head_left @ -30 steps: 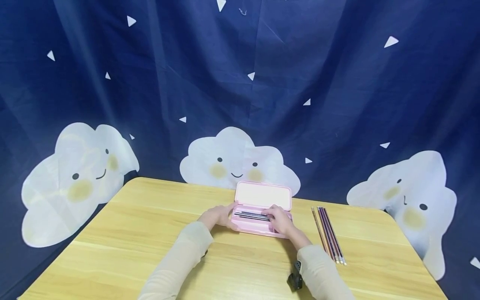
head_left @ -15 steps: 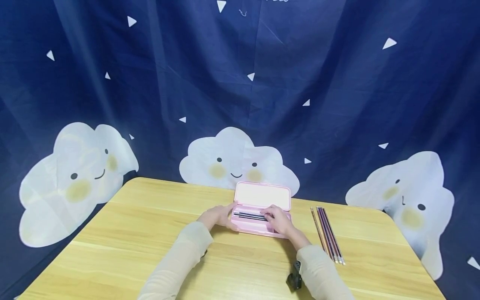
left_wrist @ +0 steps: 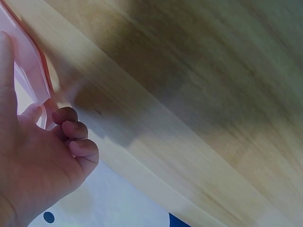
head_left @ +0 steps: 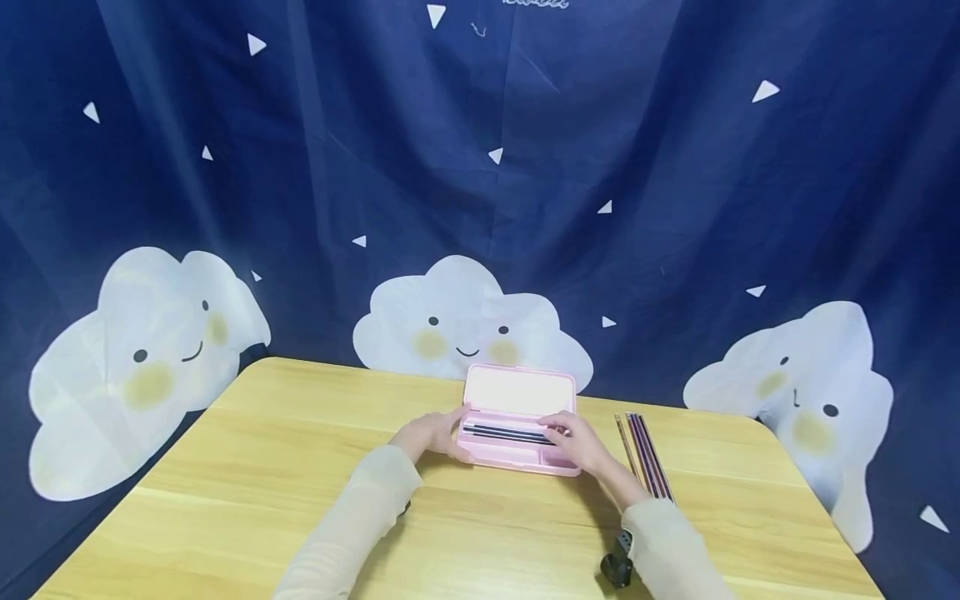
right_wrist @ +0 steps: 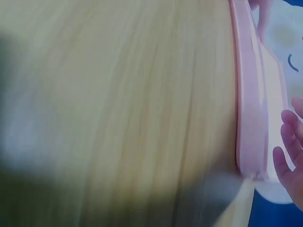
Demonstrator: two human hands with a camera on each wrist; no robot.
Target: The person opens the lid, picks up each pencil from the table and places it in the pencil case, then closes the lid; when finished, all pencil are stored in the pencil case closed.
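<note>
A pink pencil case [head_left: 501, 454] stands with its lid [head_left: 519, 391] raised near the table's far edge. Several dark pencils [head_left: 498, 432] lie lengthwise in its rear compartment. At the left end, my left hand [head_left: 435, 435] grips the case between thumb and forefinger; its other fingers curl beside the case in the left wrist view. My right hand [head_left: 581, 443] hovers at the case's right end, over the pencils' ends. The right wrist view shows the fingers [right_wrist: 289, 137] loosely bent and holding nothing, above the case wall [right_wrist: 251, 94].
Several more pencils [head_left: 649, 457] lie side by side on the wooden table [head_left: 225, 500] to the right, partly behind the right forearm. A black wrist camera [head_left: 618, 565] hangs under the right sleeve. A dark blue cloud-print curtain [head_left: 420, 150] hangs behind the table.
My right hand has let go of the pencils in the case and shifted right and slightly up, uncovering the small front-right compartment. My left hand stays on the case.
</note>
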